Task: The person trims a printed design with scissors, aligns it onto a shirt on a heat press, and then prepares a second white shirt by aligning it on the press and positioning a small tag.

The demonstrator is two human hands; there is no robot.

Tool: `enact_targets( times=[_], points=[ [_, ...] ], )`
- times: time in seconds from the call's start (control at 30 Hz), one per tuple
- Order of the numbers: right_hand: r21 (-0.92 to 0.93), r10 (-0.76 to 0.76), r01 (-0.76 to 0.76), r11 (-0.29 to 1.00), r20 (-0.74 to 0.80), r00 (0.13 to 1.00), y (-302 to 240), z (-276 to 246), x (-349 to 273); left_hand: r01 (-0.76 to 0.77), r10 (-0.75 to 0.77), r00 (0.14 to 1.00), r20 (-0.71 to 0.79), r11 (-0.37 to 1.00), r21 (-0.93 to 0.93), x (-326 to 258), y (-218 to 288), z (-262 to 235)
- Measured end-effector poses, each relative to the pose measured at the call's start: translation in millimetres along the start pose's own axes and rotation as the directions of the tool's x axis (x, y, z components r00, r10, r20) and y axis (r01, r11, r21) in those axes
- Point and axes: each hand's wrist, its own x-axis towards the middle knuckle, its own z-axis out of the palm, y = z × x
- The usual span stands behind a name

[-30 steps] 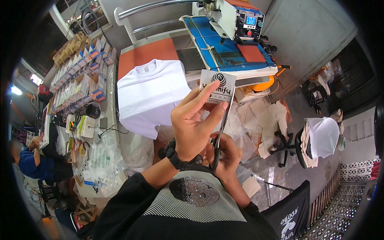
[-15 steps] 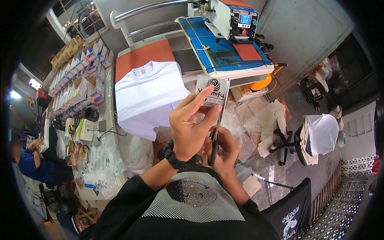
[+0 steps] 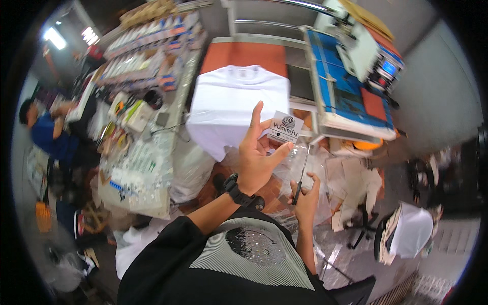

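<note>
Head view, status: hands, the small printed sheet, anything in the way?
Left hand pinches the small clear sheet with dark printed design, raised. Right hand grips slim dark-handled scissors, blades up, just below the sheet. White T-shirt on the orange press pad behind; nothing between.

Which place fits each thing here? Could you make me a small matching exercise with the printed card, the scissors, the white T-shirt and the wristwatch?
Things:
1. small printed card
2. scissors
3. white T-shirt
4. black wristwatch

Places:
A. spread over the orange platen
B. on the left wrist
C. pinched in the left hand
D. gripped in the right hand

Pairs: 1-C, 2-D, 3-A, 4-B
</note>
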Motion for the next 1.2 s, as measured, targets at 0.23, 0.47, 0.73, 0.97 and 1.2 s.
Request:
enact_targets(
  times=[0.23,0.47,0.73,0.97,1.2],
  points=[
    [-0.043,0.031,-0.013,0.999,0.447,0.894,27.8,77.7,16.2,0.255,-0.215,0.901,-0.377,0.965,0.060,-33.6,-11.9,-116.4],
    [-0.212,-0.046,0.414,0.885,0.845,0.533,-10.0,212.6,44.4,0.500,0.034,0.692,-0.721,0.699,0.512,-119.0,-78.7,-270.7],
    [0.040,-0.103,0.924,0.379,0.995,-0.001,45.9,503.7,48.5,0.588,-0.154,0.127,-0.980,0.807,-0.050,-169.4,-47.9,-393.2],
    [0.037,-0.278,0.907,0.419,0.956,0.090,56.6,567.9,18.7,0.446,-0.154,0.113,-0.982,0.891,-0.089,-148.7,-26.0,-404.8],
    [0.027,-0.073,0.127,0.992,0.926,0.370,-24.7,416.5,128.8,0.551,-0.359,0.591,-0.722,0.833,0.036,-19.4,-73.9,-368.1]
  ],
)
